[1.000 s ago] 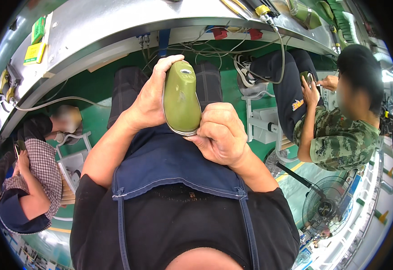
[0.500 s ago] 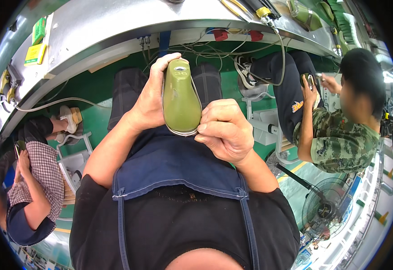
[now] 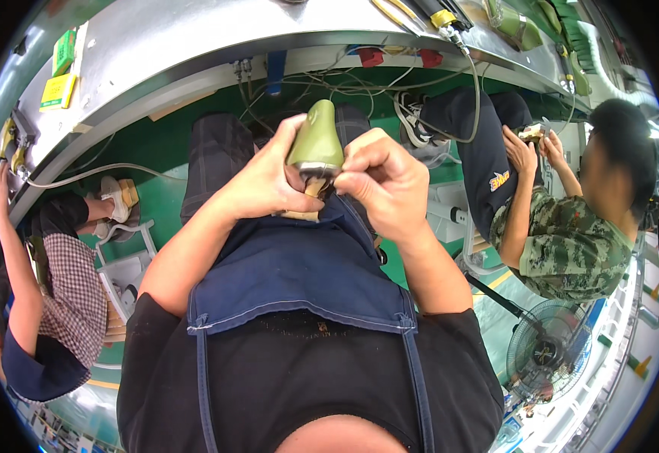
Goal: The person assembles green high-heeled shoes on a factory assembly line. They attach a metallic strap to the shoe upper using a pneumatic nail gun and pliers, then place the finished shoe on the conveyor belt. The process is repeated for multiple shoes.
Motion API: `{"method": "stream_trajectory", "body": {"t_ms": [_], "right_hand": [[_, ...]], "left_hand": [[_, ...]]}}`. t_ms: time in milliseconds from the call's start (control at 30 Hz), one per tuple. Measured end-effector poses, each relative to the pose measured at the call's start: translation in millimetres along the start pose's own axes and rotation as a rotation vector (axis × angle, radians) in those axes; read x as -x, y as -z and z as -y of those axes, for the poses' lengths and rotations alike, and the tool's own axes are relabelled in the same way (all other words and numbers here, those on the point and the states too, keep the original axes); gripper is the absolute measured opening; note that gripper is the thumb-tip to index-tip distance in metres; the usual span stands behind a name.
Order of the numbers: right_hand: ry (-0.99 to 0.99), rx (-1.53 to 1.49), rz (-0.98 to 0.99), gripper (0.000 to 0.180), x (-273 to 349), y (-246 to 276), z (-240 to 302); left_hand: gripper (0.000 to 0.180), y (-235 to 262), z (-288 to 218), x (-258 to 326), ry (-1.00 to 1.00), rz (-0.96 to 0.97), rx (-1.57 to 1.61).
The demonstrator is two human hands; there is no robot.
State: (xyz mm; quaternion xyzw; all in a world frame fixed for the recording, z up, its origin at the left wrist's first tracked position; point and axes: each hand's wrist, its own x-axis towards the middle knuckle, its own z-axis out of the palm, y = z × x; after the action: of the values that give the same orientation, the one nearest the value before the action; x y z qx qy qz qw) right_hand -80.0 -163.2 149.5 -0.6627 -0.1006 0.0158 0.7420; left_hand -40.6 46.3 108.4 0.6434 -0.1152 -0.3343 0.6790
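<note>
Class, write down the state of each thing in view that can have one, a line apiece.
Green form, held up and tilted
Pale material, showing at the form's near end
Left hand, gripping the form's left side
Right hand, fingers pinched at the form's near edge
Yellow box, lying on the bench
Green box, lying beside it
Black fan, spinning or not, cannot tell

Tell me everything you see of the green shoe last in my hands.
The green shoe last looks smooth, glossy and plastic, narrowing toward its far end. A dark band edges the near end, with tan material below. It is held tilted in the air; your left hand grips its left side, your right hand pinches near the band.
</note>
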Motion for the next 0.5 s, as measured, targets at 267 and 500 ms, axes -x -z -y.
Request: {"method": "stream_trajectory", "body": {"t_ms": [267,500], "right_hand": [[-0.219,-0.029,-0.028,0.018,2.8,0.8,-15.3],[-0.002,0.422,-0.137,0.017,10.4,-26.0,-34.2]], "left_hand": [[0.108,-8.9,35.8,2.9,0.08,0.103,0.224],[0.096,-8.2,45.2,11.6,0.077,0.081,0.28]]}}
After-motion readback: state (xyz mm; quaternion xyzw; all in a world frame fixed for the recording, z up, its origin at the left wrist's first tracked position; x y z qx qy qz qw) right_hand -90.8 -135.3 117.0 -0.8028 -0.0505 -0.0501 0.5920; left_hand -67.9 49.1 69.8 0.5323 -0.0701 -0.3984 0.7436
